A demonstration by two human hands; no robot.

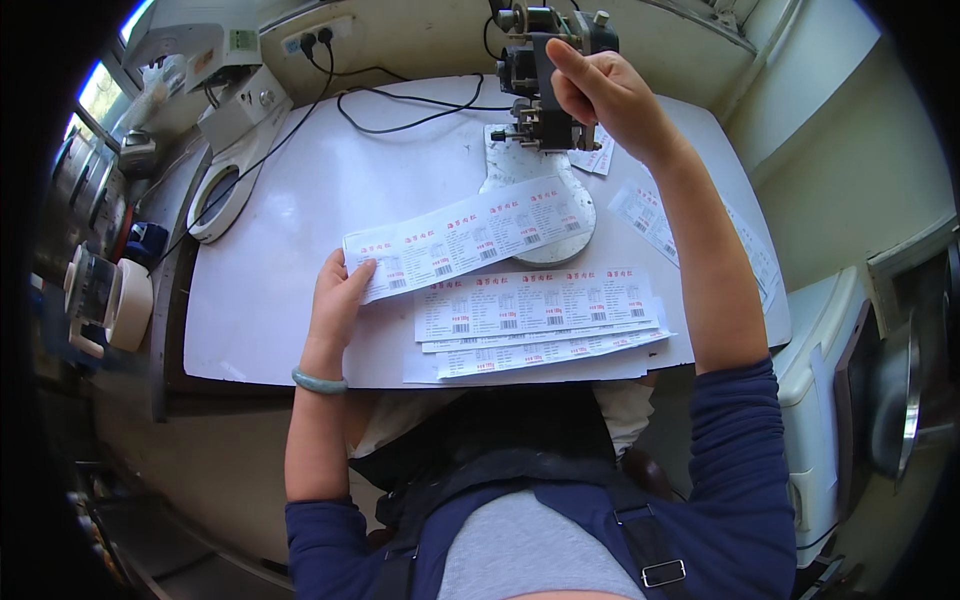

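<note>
Holding a label strip (470,238) under the stamping press (548,75), you work with both hands on the white table (290,300). Your left hand (338,295), nearer you than the press and to its left, pinches the strip's near end between thumb and fingers, keeping the thin paper taut and level so its far end lies flat on the press's round metal base (540,205). The strip is long, white and flexible, printed in repeating panels of red and black. Your right hand (605,95) is closed around the upper part of the press, thumb on the near side, fingers wrapped behind; this grip seems placed to work the head downward.

The press is dark, angular metal with small knobs, set on a pale, speckled, disc-like foot. Black cables (400,110) run from behind it toward a wall socket (315,38). Nearer you than the press lies a stack of strips (535,320), fanned and overlapping, probably kept within easy reach of the feeding hand. More loose labels (650,215) lie to the right of the base. A smooth green bangle (318,381) circles your left wrist.
</note>
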